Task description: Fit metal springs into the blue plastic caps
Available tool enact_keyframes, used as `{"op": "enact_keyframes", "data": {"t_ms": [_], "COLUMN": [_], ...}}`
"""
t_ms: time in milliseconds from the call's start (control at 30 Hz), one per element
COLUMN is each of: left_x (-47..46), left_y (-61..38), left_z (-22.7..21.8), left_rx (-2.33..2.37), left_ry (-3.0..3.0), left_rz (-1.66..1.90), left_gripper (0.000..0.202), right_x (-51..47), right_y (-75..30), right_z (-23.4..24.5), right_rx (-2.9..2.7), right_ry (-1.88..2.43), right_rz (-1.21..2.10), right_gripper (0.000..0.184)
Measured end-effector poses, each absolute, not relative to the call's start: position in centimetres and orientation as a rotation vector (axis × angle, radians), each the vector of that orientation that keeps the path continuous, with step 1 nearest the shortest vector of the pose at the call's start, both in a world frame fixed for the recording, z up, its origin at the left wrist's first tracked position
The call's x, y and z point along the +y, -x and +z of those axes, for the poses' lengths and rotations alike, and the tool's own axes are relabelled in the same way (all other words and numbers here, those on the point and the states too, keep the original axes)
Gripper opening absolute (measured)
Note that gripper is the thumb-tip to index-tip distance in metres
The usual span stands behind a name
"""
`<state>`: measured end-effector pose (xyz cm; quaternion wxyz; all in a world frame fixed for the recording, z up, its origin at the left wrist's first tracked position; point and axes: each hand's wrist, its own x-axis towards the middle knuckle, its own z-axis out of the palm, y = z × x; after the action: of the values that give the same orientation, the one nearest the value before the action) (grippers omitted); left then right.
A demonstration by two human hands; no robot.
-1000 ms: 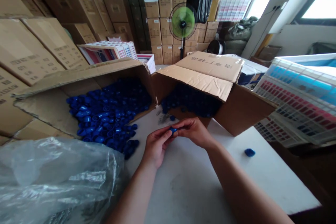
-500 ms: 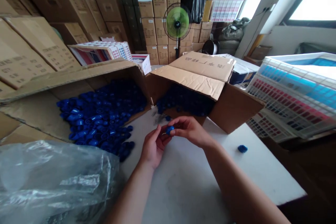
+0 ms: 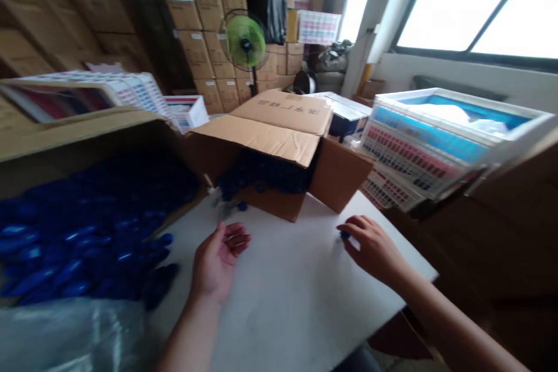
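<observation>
My right hand (image 3: 370, 247) is at the right side of the white table (image 3: 279, 296), its thumb and fingers closed around a small dark blue plastic cap (image 3: 344, 234). The cap is low over the tabletop or touching it; I cannot tell which. My left hand (image 3: 218, 258) is palm up above the table, fingers loosely curled and apart, with nothing visible in it. To its left, a large heap of blue caps (image 3: 87, 232) spills from an open carton (image 3: 131, 122) onto the table. More caps lie inside a second carton (image 3: 279, 136) ahead, and a loose cap (image 3: 242, 206) is before it.
A clear plastic bag (image 3: 74, 334) covers the lower left corner. White plastic crates (image 3: 405, 151) are stacked beyond the table's right edge. Behind the cartons are a green fan (image 3: 244, 43) and stacked cardboard boxes (image 3: 204, 40).
My hands have separated; the right moved right to a cap, while the left is now without the cap both hands held. The view has turned right.
</observation>
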<state>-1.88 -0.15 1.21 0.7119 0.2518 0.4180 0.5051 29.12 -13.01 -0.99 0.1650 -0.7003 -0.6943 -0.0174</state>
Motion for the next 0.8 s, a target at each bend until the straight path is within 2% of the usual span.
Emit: {"op": "enact_keyframes", "data": {"t_ms": [200,333,467,633,800], "left_x": [-1.3,-2.0,-2.0,-1.9,-1.6], "left_y": [1.6,1.3,1.4,1.4,1.0], "left_z": [0.7,1.0,1.1,0.9,0.6], "left_rx": [0.940,0.935,0.964,0.968,1.002], "left_ry": [-0.762,-0.940,-0.928,-0.897,-0.814], "left_rz": [0.991,0.792,0.814,0.815,0.944], "left_gripper": [0.038,0.040,0.038,0.040,0.039], "right_x": [-11.8,-6.9,1.8,7.9,5.9], "right_y": [-29.1,-22.3,-16.4,-15.1,-15.7], "right_z": [-0.6,2.2,3.2,2.2,1.8], "right_rx": [-1.954,-2.130,-2.113,-1.992,-1.956], "right_ry": [1.874,1.716,1.940,2.034,1.946], "right_rz": [-0.274,0.003,0.285,0.349,0.405], "right_gripper": [0.034,0.033,0.034,0.033,0.033]}}
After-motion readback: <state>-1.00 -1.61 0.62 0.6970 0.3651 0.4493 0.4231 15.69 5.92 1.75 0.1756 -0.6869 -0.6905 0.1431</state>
